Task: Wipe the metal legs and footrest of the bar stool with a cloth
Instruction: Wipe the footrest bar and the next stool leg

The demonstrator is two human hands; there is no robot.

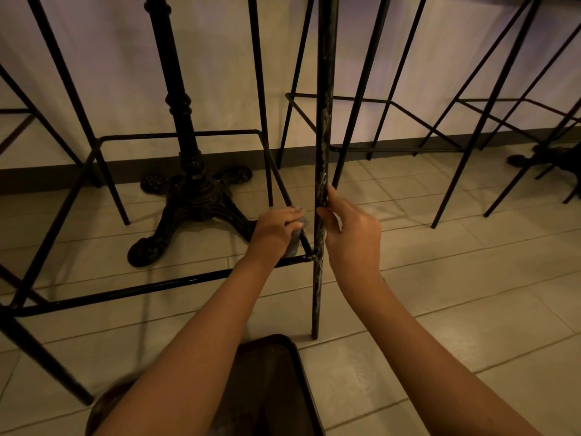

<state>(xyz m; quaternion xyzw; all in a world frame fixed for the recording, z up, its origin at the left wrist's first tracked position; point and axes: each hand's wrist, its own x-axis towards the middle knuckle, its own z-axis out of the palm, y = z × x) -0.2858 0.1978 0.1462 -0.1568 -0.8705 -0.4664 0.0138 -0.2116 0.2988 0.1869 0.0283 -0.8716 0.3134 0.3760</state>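
- We see the left hand (276, 226) curled round a grey cloth (295, 239), which it presses against the slanting side bar of the footrest (283, 190), just above the corner where that bar meets the front leg (322, 171); only a small fold of the cloth shows past the fingers.
- The right hand (349, 228) grips the same front leg — thumb on the near side, fingers wrapped behind it — a little higher than the footrest corner; the leg is black metal, scuffed and flecked with pale marks, and its foot stands on the tiled floor (440, 325).
- The front bar of the footrest (141, 289) runs left from that corner, low over the tiles; it joins another dark leg (31, 341) at the left edge of the view.
- Behind the footrest we make out an ornate cast table base (191, 196), with curved feet spread on the floor; its column rises out of view.
- More black stools (471, 121) stand to the right, along a pale wall (110, 73) with a dark skirting.
- Below the arms, at the bottom of the view, lies a dark tray-like thing (283, 372); we cannot tell what it is.
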